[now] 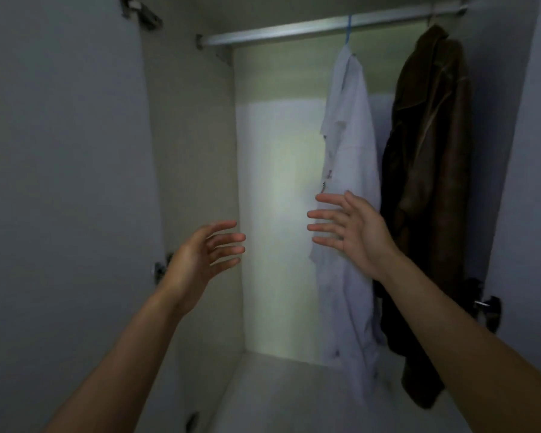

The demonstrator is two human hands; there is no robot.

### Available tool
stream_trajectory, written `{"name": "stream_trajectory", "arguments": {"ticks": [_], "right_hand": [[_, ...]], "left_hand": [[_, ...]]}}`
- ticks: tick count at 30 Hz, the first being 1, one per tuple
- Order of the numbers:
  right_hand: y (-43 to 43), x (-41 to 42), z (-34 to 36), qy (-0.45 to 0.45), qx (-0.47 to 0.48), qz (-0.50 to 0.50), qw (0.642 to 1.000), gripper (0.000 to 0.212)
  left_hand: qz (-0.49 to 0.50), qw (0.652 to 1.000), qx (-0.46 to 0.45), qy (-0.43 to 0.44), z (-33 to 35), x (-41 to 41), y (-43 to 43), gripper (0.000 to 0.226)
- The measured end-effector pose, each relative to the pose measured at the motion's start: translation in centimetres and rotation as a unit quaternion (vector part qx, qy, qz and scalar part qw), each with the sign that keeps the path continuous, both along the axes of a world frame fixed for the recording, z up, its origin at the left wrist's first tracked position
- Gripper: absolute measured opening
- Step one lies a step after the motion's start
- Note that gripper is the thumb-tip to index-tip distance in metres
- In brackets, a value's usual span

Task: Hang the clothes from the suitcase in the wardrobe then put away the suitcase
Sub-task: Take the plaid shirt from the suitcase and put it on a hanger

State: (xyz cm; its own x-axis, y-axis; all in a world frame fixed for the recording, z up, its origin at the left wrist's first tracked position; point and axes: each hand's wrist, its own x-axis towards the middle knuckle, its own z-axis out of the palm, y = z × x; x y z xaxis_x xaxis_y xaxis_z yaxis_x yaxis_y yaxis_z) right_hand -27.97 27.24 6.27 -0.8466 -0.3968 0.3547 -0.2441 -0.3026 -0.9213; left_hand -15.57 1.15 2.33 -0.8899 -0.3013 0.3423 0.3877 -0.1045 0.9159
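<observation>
I am facing into the open wardrobe [194,151] with both arms stretched out in front of me. My left grip [200,254] is spread, the fingers loose and a little bent, palm turned to the right, holding nothing; it hovers in front of the wardrobe's left inner wall. My right grip [353,228] is spread too, fingers straight and apart, palm turned to the left, and it holds nothing. It sits in front of the lower half of the white shirt [347,145]; I cannot tell whether the back of it touches the cloth.

The white shirt hangs from a blue hanger [349,28] hooked over the metal rail [294,29] near the top, right of the middle. Just beside it, further right, a brown jacket [431,151] hangs from the same rail, close to the right wall. Both garments hang down near the wardrobe floor [278,385]. The left door [60,151] stands open beside my left arm, with a hinge [160,268] showing behind my wrist.
</observation>
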Motion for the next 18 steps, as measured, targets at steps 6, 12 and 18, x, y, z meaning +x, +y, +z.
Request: {"name": "stream_trajectory", "arguments": {"ticks": [6, 12, 18], "right_hand": [[-6.7, 4.0, -5.5, -0.044, 0.01, 0.116, 0.992, 0.058], [-15.0, 11.3, -8.9, -0.045, 0.004, 0.211, 0.977, 0.059], [-24.0, 20.7, -11.4, -0.021, 0.036, 0.326, 0.945, 0.064]], "left_hand": [[0.049, 0.998, -0.027, -0.023, -3.5, 10.3, -4.3, 0.051], [0.109, 0.994, -0.001, -0.024, -7.0, 21.4, -10.2, 0.049], [0.164, 0.985, 0.032, -0.044, -9.4, 32.4, -15.2, 0.049]]}}
